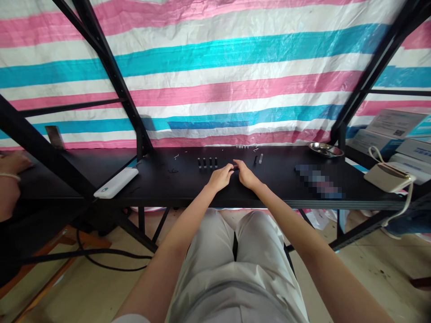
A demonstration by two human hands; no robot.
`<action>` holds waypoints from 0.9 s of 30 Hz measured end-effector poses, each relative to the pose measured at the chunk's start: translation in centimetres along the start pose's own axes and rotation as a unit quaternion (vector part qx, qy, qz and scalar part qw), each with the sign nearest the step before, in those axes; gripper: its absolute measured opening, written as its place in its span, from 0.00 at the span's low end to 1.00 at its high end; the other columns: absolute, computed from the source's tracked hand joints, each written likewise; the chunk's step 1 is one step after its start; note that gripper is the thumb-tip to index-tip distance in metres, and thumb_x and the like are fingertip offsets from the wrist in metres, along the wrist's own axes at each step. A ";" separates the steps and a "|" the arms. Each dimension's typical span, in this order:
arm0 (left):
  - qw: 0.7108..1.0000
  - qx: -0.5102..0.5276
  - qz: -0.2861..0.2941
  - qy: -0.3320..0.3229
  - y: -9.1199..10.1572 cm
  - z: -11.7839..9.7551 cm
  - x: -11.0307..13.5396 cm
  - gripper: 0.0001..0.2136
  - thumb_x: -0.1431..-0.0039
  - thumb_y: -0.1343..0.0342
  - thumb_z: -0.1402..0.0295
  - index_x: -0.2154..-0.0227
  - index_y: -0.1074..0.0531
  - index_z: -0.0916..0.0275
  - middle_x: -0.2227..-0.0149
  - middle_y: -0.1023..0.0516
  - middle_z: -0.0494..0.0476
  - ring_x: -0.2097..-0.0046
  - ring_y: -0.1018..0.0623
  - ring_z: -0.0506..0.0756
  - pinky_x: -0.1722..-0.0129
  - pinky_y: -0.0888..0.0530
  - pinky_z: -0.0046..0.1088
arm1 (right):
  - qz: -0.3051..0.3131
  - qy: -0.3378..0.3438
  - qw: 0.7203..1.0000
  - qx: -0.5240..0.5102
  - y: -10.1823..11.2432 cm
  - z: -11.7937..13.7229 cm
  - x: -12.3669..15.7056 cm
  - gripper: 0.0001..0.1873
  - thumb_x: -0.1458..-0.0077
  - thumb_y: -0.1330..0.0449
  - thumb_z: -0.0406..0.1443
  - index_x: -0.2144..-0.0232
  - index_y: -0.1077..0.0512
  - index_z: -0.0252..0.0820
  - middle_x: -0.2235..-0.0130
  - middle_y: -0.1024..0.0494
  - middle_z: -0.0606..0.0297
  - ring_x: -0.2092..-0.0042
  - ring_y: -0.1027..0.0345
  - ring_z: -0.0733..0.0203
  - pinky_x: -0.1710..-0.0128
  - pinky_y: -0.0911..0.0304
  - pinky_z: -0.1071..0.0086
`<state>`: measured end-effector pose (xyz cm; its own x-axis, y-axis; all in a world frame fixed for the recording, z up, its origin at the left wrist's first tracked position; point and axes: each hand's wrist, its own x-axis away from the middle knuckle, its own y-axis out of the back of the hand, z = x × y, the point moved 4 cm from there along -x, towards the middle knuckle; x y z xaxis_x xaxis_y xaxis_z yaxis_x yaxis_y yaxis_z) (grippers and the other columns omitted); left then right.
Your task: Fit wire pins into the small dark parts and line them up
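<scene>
Both of my hands rest close together on the black table (188,184), fingertips meeting over a small dark piece (235,167) that I cannot make out clearly. My left hand (220,176) has its fingers curled and pinched toward that piece. My right hand (245,173) is pinched on it from the other side. Just left of my hands stand several small black upright cylinders (207,163) in a row. To the right stand a small black tube (255,159) and a clear one (260,158). A row of tiny metal pins (241,146) lies farther back.
A white power bank (116,182) lies at the table's left. A metal dish (325,149) sits at the back right, with a white device and cable (389,176) and boxes (393,123) beyond. Another person's hand (11,162) rests at far left. Black frame struts (111,72) cross overhead.
</scene>
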<state>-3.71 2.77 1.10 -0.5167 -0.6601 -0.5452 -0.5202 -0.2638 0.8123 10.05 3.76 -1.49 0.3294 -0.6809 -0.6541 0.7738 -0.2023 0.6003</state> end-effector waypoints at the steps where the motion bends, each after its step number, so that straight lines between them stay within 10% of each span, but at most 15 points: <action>1: 1.000 -0.003 0.002 -0.004 0.0 -0.1 0.0 0.08 0.39 0.56 0.68 0.58 0.37 0.59 0.60 0.24 0.54 0.62 0.23 0.54 0.66 0.30 0.26 | 0.002 -0.001 1.000 0.003 -0.1 -0.1 0.0 0.30 0.48 0.58 0.26 0.41 0.51 0.39 0.43 0.41 0.51 0.46 0.39 0.58 0.46 0.42 0.54; 8: 1.000 -0.020 0.016 -0.012 0.3 -0.7 0.0 0.08 0.38 0.56 0.69 0.58 0.37 0.59 0.59 0.24 0.54 0.61 0.23 0.54 0.66 0.30 0.26 | 0.029 -0.002 1.000 -0.002 0.2 0.2 0.1 0.35 0.48 0.58 0.26 0.38 0.56 0.41 0.35 0.54 0.56 0.36 0.58 0.59 0.38 0.55 0.56; 27: 1.000 0.001 0.002 -0.014 0.1 -0.6 0.0 0.08 0.39 0.56 0.67 0.58 0.35 0.59 0.60 0.25 0.55 0.63 0.23 0.53 0.66 0.30 0.25 | 0.038 -0.024 0.999 -0.009 0.5 0.9 0.0 0.39 0.51 0.57 0.24 0.37 0.61 0.42 0.35 0.57 0.60 0.36 0.58 0.60 0.38 0.55 0.55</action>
<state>-3.38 2.37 1.36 -0.5373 -0.6412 -0.5479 -0.5193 -0.2603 0.8140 9.95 2.99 -0.76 0.3613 -0.7275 -0.5832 0.7575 -0.1358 0.6386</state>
